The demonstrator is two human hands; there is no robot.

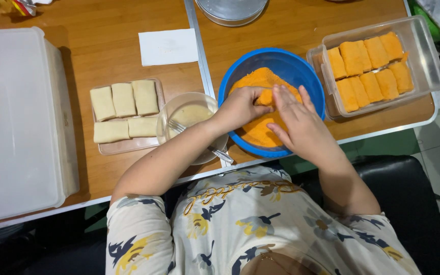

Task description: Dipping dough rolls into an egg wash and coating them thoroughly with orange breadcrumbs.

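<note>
Both hands over blue bowl of orange crumbs: left hand curled and pinching a crumb-coated roll, right hand with fingers flat and pressed together against the roll's other side, roll sitting just above the crumbs, mid-bowl. Left of bowl, touching or nearly so (hard to tell under the forearm), glass bowl of pale batter with fork; beyond it tray of five plain rolls, clear tub of coated rolls at right
</note>
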